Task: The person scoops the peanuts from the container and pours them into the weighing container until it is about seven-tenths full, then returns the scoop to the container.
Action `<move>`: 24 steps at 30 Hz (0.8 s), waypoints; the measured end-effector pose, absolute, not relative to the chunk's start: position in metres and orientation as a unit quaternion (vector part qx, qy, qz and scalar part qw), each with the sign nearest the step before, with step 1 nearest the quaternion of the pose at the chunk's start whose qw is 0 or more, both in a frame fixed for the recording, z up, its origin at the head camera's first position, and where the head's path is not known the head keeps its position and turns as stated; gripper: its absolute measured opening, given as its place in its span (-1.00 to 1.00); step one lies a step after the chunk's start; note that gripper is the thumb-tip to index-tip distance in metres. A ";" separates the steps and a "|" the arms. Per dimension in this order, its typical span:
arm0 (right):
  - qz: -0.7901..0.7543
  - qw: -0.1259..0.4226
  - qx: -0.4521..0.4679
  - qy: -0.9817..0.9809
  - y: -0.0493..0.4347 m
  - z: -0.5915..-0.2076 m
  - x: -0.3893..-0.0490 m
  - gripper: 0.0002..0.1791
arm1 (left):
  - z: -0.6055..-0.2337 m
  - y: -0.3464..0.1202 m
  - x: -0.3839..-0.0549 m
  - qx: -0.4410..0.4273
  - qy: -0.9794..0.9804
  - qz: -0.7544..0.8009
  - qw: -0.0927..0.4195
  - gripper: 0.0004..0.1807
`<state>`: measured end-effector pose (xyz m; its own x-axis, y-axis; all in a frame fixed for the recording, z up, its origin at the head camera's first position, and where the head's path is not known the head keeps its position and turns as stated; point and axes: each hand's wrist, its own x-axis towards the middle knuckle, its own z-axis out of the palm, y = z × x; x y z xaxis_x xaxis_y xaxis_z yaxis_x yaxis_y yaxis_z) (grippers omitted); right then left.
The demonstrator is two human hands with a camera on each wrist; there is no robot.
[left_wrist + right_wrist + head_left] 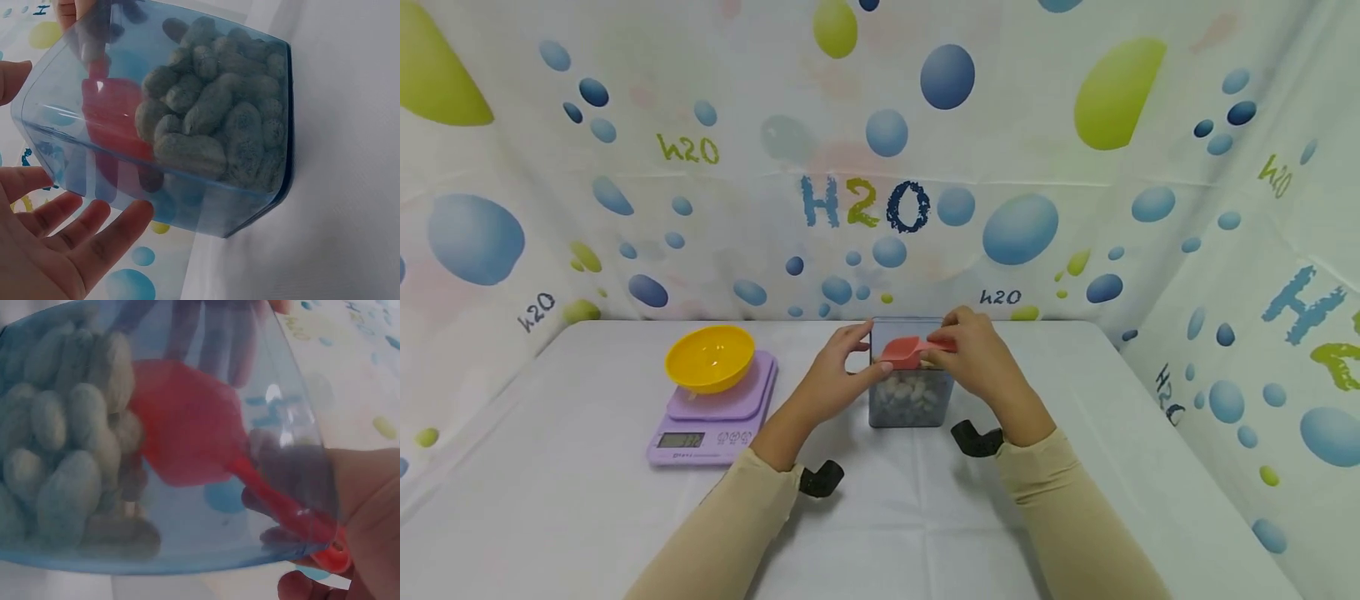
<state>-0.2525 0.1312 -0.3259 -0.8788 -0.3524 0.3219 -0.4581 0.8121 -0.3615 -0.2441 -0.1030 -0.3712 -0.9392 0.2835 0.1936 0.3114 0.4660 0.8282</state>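
A clear bluish plastic container (907, 412) stands at the middle of the table with peanuts in their shells (209, 106) filling its lower part. My right hand (981, 354) grips the handle of a red scoop (901, 352) at the container's right rim. Inside the container, the scoop's bowl (194, 425) lies against the top of the peanuts, seen through the wall. At the left wall, my left hand (831, 379) has its fingers spread and nearly straight along the side, fingertips (140, 215) right at the plastic. Its thumb is by the front rim.
To the left, a purple kitchen scale (700, 446) with a lit display carries a yellow bowl (711, 362). A white cloth (587, 500) covers the table. A patterned curtain (737, 217) hangs right behind it. Black wrist mounts (976, 438) stick out below both sleeves.
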 end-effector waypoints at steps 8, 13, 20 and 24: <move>0.112 0.089 0.209 -0.967 0.117 -0.313 -0.253 -0.67 | -0.374 -0.103 -0.246 -0.189 -0.866 -0.461 0.035 -0.12; 0.061 0.094 0.245 -0.963 0.119 -0.302 -0.254 -0.67 | -0.371 -0.106 -0.244 -0.205 -0.881 -0.421 0.066 -0.13; -0.007 0.146 0.278 -0.949 0.132 -0.274 -0.246 -0.92 | -0.369 -0.109 -0.244 -0.219 -0.895 -0.377 0.091 -0.18; -0.082 0.164 0.297 -0.937 0.125 -0.263 -0.242 -0.88 | -0.367 -0.111 -0.244 -0.227 -0.895 -0.374 0.089 -0.19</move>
